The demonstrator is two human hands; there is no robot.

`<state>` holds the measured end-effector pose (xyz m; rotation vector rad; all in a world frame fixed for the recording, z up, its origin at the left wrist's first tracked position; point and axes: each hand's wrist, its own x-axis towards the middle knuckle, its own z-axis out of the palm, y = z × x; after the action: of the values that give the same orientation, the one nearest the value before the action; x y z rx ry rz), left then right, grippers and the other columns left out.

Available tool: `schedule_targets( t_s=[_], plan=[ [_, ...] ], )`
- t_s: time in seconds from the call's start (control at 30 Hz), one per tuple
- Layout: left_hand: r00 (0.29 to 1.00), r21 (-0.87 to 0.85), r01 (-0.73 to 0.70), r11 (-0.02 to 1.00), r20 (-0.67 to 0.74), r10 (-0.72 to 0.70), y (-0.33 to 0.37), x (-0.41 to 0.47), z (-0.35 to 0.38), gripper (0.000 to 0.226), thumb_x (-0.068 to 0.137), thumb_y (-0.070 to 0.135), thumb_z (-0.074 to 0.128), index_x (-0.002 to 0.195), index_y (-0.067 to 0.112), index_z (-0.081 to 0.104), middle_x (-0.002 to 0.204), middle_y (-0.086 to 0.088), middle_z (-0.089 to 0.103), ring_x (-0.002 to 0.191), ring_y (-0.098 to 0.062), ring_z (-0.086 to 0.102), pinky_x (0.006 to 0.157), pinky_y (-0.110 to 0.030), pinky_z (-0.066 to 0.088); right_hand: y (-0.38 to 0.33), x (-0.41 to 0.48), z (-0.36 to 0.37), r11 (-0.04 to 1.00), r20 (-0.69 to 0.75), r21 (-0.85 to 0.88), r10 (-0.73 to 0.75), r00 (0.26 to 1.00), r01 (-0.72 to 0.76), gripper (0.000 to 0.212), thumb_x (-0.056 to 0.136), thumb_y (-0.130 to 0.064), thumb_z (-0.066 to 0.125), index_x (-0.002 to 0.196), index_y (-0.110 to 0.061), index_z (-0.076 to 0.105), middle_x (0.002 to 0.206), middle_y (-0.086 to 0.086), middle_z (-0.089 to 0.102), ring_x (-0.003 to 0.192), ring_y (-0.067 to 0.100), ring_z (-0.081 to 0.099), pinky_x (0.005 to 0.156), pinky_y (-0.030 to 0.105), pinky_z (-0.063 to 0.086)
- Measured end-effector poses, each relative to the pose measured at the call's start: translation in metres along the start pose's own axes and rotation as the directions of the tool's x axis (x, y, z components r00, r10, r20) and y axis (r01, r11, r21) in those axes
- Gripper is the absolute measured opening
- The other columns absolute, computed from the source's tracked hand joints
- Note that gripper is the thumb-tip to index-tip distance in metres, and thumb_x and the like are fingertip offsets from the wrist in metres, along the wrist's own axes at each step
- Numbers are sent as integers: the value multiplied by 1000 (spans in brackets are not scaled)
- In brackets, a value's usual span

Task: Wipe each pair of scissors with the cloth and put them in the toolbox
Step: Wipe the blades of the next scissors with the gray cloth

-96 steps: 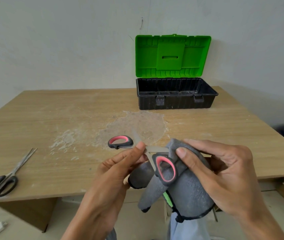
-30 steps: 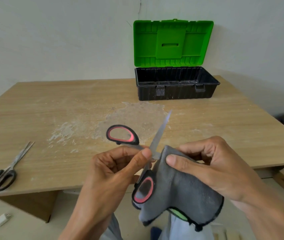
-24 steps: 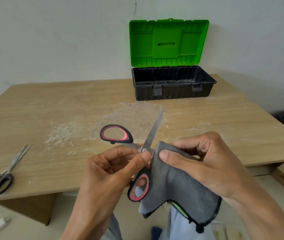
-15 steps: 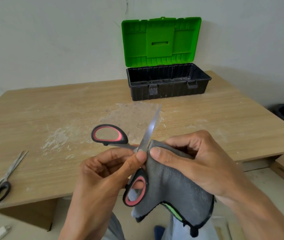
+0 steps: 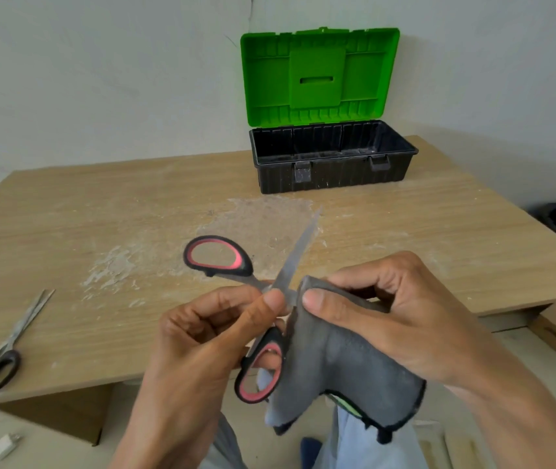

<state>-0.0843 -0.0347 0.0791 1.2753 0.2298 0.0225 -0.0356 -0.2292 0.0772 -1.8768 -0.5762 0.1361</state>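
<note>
With the left hand [image 5: 209, 333] curled, thumb and forefinger pinching the red-handled scissors [image 5: 290, 262] right at the pivot, hold that pinch firm and clear of both edges. With the right hand [image 5: 381, 316] likewise curled, thumb and fingers nipping a fold of the grey cloth [image 5: 347, 370] over one blade close to the pivot, draw the fold outward from pivot to tip, never back toward the palm, pressing on the flats and not on the cutting edge. Mind the bare blade, spread wide from the wrapped one and pointing up toward the toolbox [image 5: 334, 174]: best left aimed that way, away from the body. Given that wide spread, wipe one blade fully, then shift the fold to the other, then to the handles. Work in the air as now, in front of the toolbox and well apart from it, above the near edge of the counter [image 5: 100, 214]. Once clean, bring the blades together before carrying them across, and lay them flat in the black tray under the upright green lid [image 5: 317, 76]; nothing plainly visible inside so far. Leave the black-handled scissors [image 5: 16, 334], lying on the counter far to the left of the toolbox and nearer the front edge, for the next round; probably early in the task.
</note>
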Motion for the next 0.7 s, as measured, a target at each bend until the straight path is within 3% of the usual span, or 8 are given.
schedule_targets(
  t_s=[0.07, 0.13, 0.23, 0.4, 0.53, 0.7],
  plan=[
    [998, -33, 51, 998, -19, -52, 3, -1, -5, 16, 64, 16, 76, 71, 1, 75, 68, -14, 70, 42, -14, 55, 39, -19, 44, 2, -2, -9, 998, 7, 57, 32, 999, -32, 29, 94, -36, 72, 71, -20, 80, 57, 11, 61, 50, 30, 51, 49, 28, 38],
    [996, -53, 85, 995, -8, -86, 6, -2, -8, 15, 64, 18, 75, 70, 3, 75, 68, -12, 69, 40, -13, 51, 38, -18, 43, 2, -4, -14, 989, 4, 138, 57, 998, -57, 24, 93, -30, 72, 73, -22, 82, 59, 10, 64, 52, 32, 53, 53, 29, 41],
    [996, -58, 85, 995, 9, -85, 9, -2, -8, 20, 62, 21, 75, 70, 3, 76, 68, -12, 66, 39, -13, 49, 37, -18, 42, -1, -7, -14, 972, -19, 220, 82, 996, -76, 19, 88, -31, 74, 76, -23, 86, 65, 2, 72, 62, 18, 64, 59, 24, 46],
    [997, -73, 78, 994, 15, -77, 9, -2, -7, 20, 62, 22, 76, 69, 4, 76, 68, -13, 66, 39, -13, 50, 38, -18, 44, -6, -10, -15, 965, -52, 238, 125, 991, -110, 23, 90, -37, 78, 80, -17, 86, 76, 27, 71, 69, 29, 64, 69, 40, 44],
    [1000, -23, -13, 1000, 1, 13, 3, -3, -2, 23, 57, 25, 79, 68, 5, 77, 67, -14, 69, 48, -17, 57, 44, -21, 47, -4, -9, -7, 965, -50, 241, 121, 991, -105, 29, 85, -45, 80, 83, -17, 85, 75, 25, 71, 66, 35, 63, 67, 37, 46],
    [998, -13, -49, 999, -51, 48, 1, -2, -4, 25, 56, 22, 80, 70, 2, 77, 69, -17, 72, 54, -19, 62, 46, -23, 48, 0, -4, 2, 968, -49, 240, 84, 995, -70, 25, 86, -38, 79, 79, -14, 84, 69, 19, 69, 62, 25, 63, 62, 30, 47]
  ],
)
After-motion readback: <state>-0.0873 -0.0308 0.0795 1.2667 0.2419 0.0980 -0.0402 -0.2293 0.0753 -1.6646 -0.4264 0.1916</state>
